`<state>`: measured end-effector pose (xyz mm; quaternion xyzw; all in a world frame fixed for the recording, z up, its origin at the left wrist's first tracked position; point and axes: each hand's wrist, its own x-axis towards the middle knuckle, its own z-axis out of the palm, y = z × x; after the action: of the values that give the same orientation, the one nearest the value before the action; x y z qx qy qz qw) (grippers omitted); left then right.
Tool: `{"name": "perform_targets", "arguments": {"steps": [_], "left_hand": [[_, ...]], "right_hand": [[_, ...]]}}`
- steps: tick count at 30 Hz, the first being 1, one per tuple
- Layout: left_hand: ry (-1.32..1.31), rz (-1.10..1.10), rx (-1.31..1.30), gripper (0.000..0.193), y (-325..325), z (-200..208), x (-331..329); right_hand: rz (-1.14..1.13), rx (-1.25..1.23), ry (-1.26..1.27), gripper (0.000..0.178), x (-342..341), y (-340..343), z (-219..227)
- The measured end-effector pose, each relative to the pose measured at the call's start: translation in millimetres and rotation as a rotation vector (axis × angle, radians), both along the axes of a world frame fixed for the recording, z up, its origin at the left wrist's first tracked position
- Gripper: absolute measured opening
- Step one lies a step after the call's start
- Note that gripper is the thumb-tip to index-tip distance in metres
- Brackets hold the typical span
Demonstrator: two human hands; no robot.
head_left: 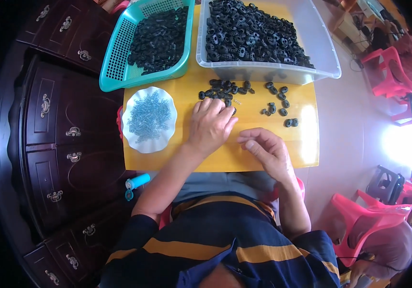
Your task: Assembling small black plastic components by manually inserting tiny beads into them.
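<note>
Brightest at the right edge, where a white glare blows out detail; a second glare streaks the yellow table [310, 139] right of centre; the drawer cabinets [93, 117] at left sit dim; fisheye distortion bends lines toward black corners; distant small details look soft.

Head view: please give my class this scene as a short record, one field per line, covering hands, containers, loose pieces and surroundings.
Left hand: palm down, fingertips at the loose black pieces; grip hidden
Right hand: fingers curled, thumb close to them; whether it holds anything is unclear
Surface: yellow table
Teal basket: dark pieces inside
Clear tub: heaped black pieces inside
White scalloped dish: small blue-grey pieces inside
Left side: dark wooden drawers
Right side: pink chairs
</note>
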<state>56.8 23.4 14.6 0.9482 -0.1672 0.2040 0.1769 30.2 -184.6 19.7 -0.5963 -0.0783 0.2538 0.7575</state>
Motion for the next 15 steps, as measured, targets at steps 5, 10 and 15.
{"name": "perform_targets", "arguments": {"steps": [5, 10, 15], "left_hand": [[-0.008, 0.002, -0.003, 0.018, -4.8, -1.1, 7.2], [-0.028, -0.034, 0.015, 0.012, -3.4, -5.8, 11.3], [0.018, -0.153, -0.233, 0.014, -14.6, 13.9, 0.3]], "right_hand": [[-0.075, -0.016, 0.008, 0.024, 5.9, -7.4, -6.3], [-0.119, -0.076, 0.002, 0.024, 5.8, -6.6, -2.8], [-0.215, -0.165, -0.024, 0.026, 5.6, -8.9, -7.4]]}}
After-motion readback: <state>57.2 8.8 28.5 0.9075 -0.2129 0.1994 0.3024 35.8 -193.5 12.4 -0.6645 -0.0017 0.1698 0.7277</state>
